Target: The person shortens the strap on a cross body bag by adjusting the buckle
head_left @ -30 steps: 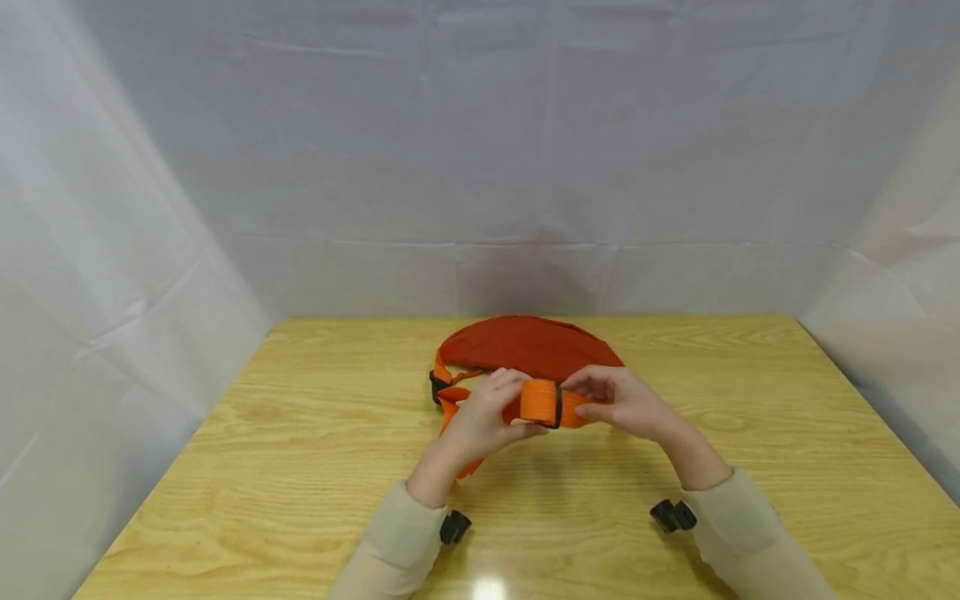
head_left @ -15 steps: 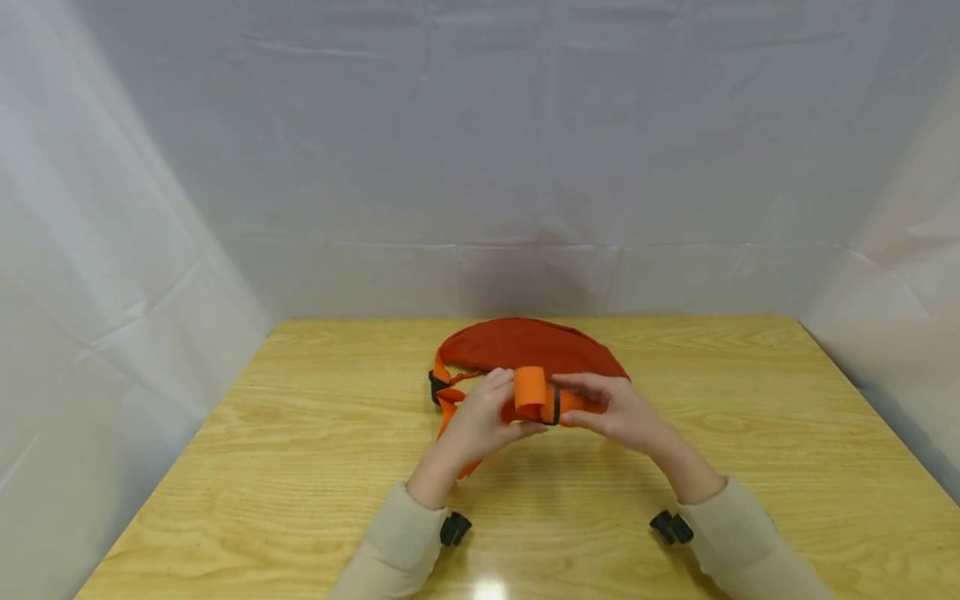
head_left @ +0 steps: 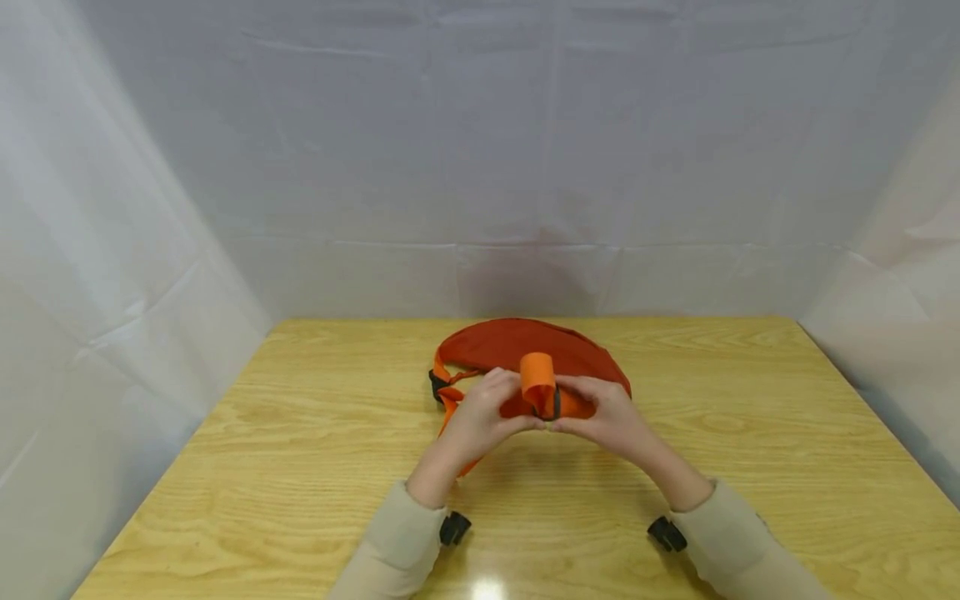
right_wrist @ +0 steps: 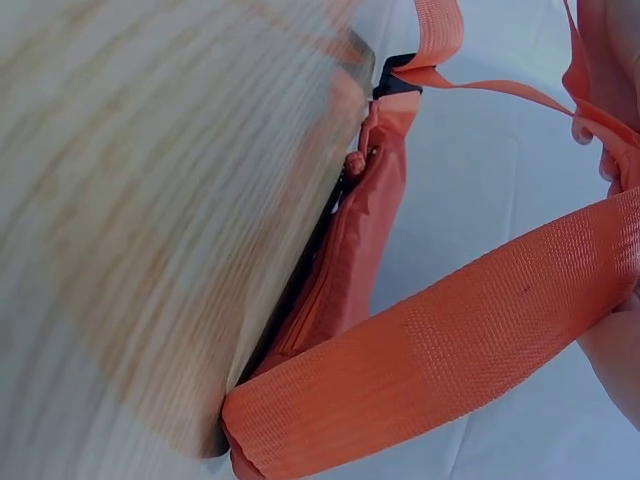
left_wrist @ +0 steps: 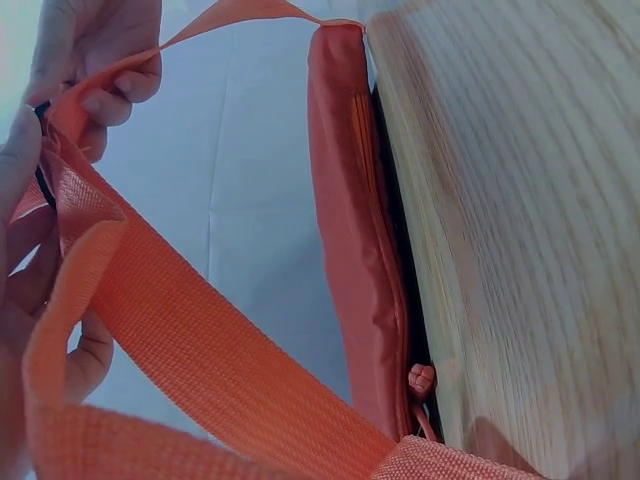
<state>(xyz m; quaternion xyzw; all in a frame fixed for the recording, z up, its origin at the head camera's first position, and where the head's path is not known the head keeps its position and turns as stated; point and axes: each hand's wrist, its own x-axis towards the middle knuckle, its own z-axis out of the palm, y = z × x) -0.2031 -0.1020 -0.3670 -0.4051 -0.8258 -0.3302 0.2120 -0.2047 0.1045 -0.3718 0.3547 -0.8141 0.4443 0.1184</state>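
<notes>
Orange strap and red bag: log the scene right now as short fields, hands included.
Left hand: holds orange strap
Right hand: holds same strap by black slider
Strap loop: stands up between the hands
Red bag: on wooden table, beyond the hands
Black buckle: near bag's left end in head view

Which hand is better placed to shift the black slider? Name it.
Probably the right hand: its fingertips are at the slider, while the orange loop stands toward the left hand.
</notes>
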